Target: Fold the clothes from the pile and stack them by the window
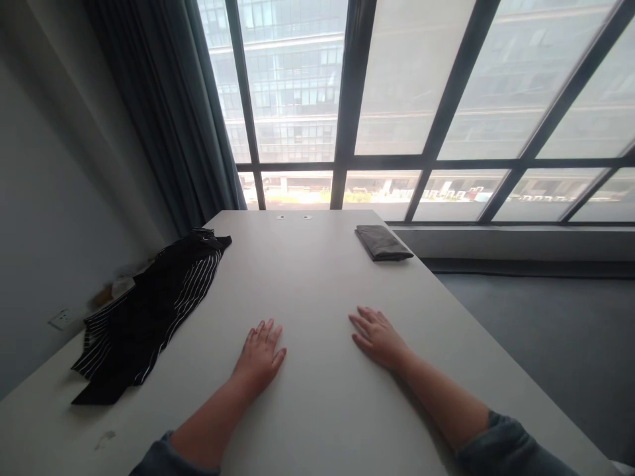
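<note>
Both hands rest palm down on a white table (317, 284). My left hand (258, 357) lies left of the middle, fingers apart, holding nothing. Across from it, my right hand (380, 338) has its fingers spread and is also without anything in it. A black garment with white stripes (159, 304) lies loosely along the table's left side, nearest to my left hand. Beyond my right hand, a folded dark grey cloth (381, 242) sits flat by the right edge.
Two small white fittings (280, 217) (307, 217) are at the table's far end. A wall with a socket (61, 319) and a dark curtain (163, 99) stand on the left. Windows rise beyond the table, and grey floor (536, 317) shows at the right.
</note>
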### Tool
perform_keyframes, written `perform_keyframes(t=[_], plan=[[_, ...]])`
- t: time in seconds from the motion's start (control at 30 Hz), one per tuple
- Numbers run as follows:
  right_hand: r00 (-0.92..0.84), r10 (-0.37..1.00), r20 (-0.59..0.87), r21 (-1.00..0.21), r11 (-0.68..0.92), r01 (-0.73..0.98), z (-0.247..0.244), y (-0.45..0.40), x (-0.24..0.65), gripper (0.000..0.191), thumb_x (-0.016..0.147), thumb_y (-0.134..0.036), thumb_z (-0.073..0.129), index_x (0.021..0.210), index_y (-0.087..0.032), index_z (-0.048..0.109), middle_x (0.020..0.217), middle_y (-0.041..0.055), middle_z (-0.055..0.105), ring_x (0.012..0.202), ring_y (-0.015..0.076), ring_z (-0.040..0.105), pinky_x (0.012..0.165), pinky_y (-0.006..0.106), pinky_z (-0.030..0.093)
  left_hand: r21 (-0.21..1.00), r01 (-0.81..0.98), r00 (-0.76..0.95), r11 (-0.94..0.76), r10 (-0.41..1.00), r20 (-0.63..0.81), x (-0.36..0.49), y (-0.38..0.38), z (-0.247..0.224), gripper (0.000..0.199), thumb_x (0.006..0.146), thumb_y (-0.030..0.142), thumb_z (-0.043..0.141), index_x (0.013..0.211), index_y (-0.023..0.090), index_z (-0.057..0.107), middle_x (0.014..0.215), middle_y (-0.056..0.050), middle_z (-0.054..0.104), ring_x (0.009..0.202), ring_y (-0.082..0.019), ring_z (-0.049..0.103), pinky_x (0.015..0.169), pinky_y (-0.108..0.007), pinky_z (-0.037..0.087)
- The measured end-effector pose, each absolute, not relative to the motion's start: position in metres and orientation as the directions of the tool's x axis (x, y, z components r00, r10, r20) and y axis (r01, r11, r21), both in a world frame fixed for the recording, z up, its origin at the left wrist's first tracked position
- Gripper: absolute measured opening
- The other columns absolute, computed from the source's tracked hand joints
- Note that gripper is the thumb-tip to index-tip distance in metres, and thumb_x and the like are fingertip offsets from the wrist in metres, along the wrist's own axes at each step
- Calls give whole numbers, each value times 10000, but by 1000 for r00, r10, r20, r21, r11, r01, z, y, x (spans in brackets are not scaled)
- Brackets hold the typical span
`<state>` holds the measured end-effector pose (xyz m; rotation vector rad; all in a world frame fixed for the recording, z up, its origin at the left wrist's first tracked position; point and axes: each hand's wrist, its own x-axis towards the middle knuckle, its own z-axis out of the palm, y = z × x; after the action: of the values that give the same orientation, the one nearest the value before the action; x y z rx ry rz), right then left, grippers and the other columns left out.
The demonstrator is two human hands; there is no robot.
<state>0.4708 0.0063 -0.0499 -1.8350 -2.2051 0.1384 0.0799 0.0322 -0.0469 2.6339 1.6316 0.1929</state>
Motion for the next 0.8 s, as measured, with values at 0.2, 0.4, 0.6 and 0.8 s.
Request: perform_keyframes(t=[0.2,0.4,0.6,0.8], plan=[[-256,966,18,-266,252,930,-33,-35,427,610,1053,-504,477,1632,-319,516,1752,85,351,1634,320,278,1327,557,165,141,868,482,-476,876,-9,85,27,-29,639,1079,464,391,1661,201,431,1778,-138,274,1658,-334,213,1340,-576,146],[-219,976,12,-257,215,942,-26,-24,435,627,1055,-513,460,1635,-281,513,1748,110,352,1632,304,291,1326,540,172,166,852,508,-497,861,-29,89,24,-19,650,1078,464,390,1671,197,407,1782,-130,274,1661,-312,212,1344,-548,138],[-214,976,30,-262,214,941,-26,-23,436,632,1040,-510,488,1617,-260,541,1735,122,382,1619,313,320,1323,531,191,166,859,497,-485,867,-39,90,25,-14,653,1073,473,411,1668,203,410,1782,-127,281,1657,-306,224,1343,-532,141],[-225,972,66,-255,235,938,-27,-22,436,618,1032,-495,496,1593,-247,571,1713,130,418,1598,322,364,1310,549,235,175,857,498,-485,867,-36,90,24,-11,651,1069,472,414,1659,197,425,1777,-127,293,1655,-307,231,1343,-530,145]])
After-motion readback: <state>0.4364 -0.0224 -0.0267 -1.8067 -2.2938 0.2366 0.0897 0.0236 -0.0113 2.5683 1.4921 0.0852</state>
